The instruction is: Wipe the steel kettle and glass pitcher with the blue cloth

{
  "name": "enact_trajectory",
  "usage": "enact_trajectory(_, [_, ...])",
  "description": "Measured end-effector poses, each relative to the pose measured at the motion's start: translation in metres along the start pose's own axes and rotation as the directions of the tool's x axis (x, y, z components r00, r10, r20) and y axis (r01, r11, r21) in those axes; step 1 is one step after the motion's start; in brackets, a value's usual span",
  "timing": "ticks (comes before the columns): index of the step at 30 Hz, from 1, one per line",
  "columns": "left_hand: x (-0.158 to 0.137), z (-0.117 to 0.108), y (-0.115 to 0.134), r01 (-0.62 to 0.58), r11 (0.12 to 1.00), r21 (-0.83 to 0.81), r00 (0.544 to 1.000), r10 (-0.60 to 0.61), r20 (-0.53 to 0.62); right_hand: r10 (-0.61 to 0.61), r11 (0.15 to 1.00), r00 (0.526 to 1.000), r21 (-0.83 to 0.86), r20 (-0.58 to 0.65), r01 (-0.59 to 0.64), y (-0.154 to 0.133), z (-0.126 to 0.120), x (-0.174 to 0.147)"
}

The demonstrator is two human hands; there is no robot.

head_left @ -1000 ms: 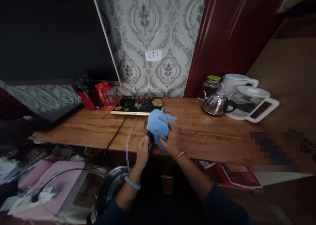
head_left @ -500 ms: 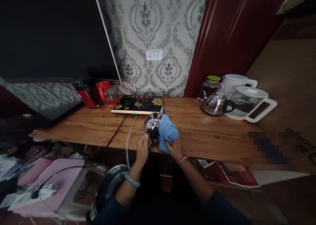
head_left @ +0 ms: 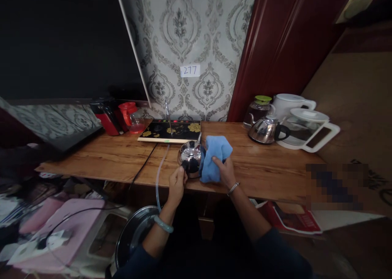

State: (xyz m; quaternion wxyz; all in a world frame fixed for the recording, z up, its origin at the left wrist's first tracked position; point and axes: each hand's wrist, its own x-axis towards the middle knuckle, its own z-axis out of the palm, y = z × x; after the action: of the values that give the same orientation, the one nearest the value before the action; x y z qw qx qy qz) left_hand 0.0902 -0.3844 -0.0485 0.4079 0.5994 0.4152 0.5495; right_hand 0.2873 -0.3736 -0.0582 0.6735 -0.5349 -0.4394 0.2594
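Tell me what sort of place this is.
Likely a home tea corner: a wooden table against patterned wallpaper, bearing a tea stove tray and several kettles.

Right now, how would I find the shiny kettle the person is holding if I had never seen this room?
Find the long wooden table under the patterned wall. At its front edge, just before the black tea tray, sits a small steel kettle. Unlike the steel kettle among the white jugs at the right, this one has the left hand on its black handle and a blue cloth pressed against its side by the right hand.
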Motion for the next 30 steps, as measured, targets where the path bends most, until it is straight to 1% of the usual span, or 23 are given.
enact_trajectory(1, [0.000, 0.000, 0.000, 0.000, 1.000, 0.001, 1.000, 0.000, -0.002, 0.004, 0.998, 0.999, 0.056, 0.044, -0.006, -0.006, 0.002, 0.005])
enact_trajectory(3, [0.000, 0.000, 0.001, 0.002, 1.000, 0.004, 1.000, -0.002, -0.003, 0.016, 0.991, 0.985, 0.129, 0.169, -0.038, -0.015, 0.009, 0.017])
enact_trajectory(5, [-0.001, 0.000, 0.001, 0.009, 1.000, 0.002, 1.000, -0.009, -0.002, 0.047, 0.989, 0.963, 0.122, 0.266, -0.081, -0.015, 0.015, 0.029])
enact_trajectory(6, [-0.001, 0.000, 0.001, 0.015, 1.000, -0.001, 1.000, -0.015, 0.001, 0.063, 0.991, 0.957, 0.096, 0.283, -0.094, -0.012, 0.018, 0.035])
enact_trajectory(8, [-0.001, 0.000, 0.001, 0.024, 1.000, -0.005, 1.000, -0.024, 0.003, 0.075, 0.995, 0.964, 0.042, 0.254, -0.088, -0.003, 0.021, 0.044])
enact_trajectory(11, [0.000, 0.000, 0.000, 0.016, 1.000, -0.002, 1.000, -0.016, -0.001, 0.051, 0.999, 0.979, -0.016, 0.196, -0.049, 0.014, 0.018, 0.051])
enact_trajectory(15, [0.000, 0.001, 0.000, 0.003, 1.000, 0.004, 1.000, -0.003, -0.009, 0.054, 0.996, 0.978, -0.084, 0.200, -0.038, 0.030, 0.008, 0.046])
enact_trajectory(19, [0.000, 0.001, -0.001, 0.002, 1.000, 0.017, 1.000, -0.002, -0.007, 0.007, 0.994, 0.987, -0.106, 0.163, 0.011, 0.034, 0.004, 0.035])
enact_trajectory(26, [0.000, 0.000, -0.002, -0.025, 0.999, 0.026, 1.000, 0.025, -0.002, -0.140, 0.970, 0.984, -0.184, 0.108, 0.158, 0.034, 0.000, 0.010])
enact_trajectory(30, [-0.001, 0.001, 0.000, -0.019, 1.000, 0.022, 1.000, 0.019, 0.002, -0.156, 0.954, 0.984, -0.246, 0.081, 0.171, 0.035, -0.005, 0.000])
